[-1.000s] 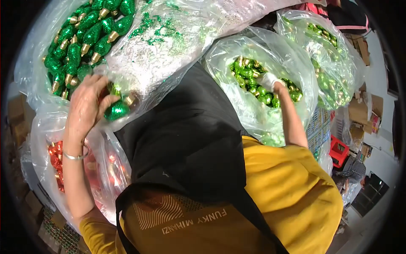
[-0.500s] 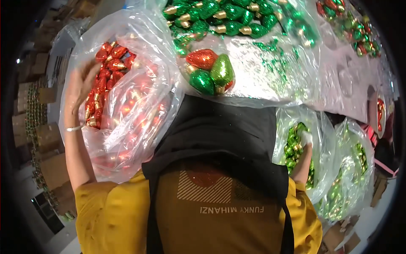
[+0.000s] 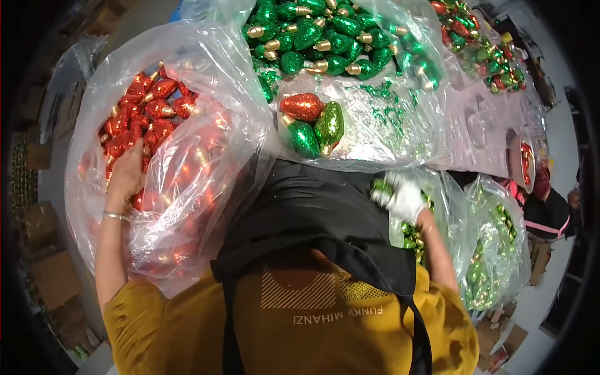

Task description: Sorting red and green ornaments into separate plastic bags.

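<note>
My left hand (image 3: 128, 172), bare with a bracelet at the wrist, reaches into a clear plastic bag (image 3: 84, 131) of glittery red bulb ornaments (image 3: 159, 107). Its fingertips are among the ornaments, so their grip is hidden. On the right, my right hand (image 3: 406, 201) wears a white glove and is closed around a light green bulb ornament (image 3: 382, 187). This hand is above an open clear bag (image 3: 447, 200) with more light green ornaments (image 3: 412, 237). Between the hands, on the table, a red ornament (image 3: 301, 107), a dark green one (image 3: 304, 139) and a light green one (image 3: 330, 125) lie clustered together.
Dark green bulb ornaments (image 3: 306, 32) fill a bag at the back of the table. Silvery plastic with green glitter (image 3: 375, 125) lies before them. Mixed bagged ornaments (image 3: 494, 59) sit at the far right. Another bag of green ornaments (image 3: 490, 269) stands right; a person (image 3: 547, 206) is beyond.
My left hand has gone from the bag's left side into the red ornaments. My right hand has come up and leftward out of the green bag with a light green ornament.
</note>
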{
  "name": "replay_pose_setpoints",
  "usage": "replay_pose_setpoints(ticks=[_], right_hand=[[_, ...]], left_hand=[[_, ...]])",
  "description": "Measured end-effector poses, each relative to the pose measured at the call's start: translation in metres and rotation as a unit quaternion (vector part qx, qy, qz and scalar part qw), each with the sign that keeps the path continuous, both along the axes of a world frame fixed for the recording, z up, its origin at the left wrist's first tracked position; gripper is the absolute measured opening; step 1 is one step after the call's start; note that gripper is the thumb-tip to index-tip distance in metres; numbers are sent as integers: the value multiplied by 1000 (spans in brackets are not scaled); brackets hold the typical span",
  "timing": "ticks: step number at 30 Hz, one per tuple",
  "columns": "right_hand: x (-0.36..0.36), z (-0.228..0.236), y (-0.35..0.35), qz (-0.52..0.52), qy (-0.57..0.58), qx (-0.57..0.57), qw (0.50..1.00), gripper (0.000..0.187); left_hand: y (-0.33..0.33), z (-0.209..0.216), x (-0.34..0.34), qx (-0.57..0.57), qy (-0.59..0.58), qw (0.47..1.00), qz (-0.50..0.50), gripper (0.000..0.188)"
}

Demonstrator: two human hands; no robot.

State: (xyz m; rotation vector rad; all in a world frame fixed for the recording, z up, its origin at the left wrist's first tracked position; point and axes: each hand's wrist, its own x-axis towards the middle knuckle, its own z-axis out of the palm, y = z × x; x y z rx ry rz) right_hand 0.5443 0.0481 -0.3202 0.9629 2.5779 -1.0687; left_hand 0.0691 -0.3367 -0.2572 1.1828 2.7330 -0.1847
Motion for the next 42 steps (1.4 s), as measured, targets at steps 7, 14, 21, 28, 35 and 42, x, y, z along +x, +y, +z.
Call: replay_pose_setpoints(ticks=[7, 14, 21, 28, 35, 42], right_hand=[[-136, 69, 119, -24, 93, 353, 931, 55], [-244, 52, 135, 41, -169, 330, 928, 70], [-227, 40, 150, 136, -260, 332, 896, 58], [-204, 32, 127, 128, -96, 342, 926, 38], [-237, 12, 147, 112, -137, 362, 915, 50], [-191, 69, 155, 10, 204, -66, 977, 60]], left_hand=[[112, 113, 82, 347, -81, 927, -119, 63], [238, 74, 158, 298, -194, 830, -430, 56], [265, 68, 154, 160, -275, 856, -407, 47], [273, 78, 169, -94, -311, 884, -335, 43], [241, 65, 200, 190, -192, 849, -455, 26], [217, 31, 216, 158, -63, 847, -504, 39]])
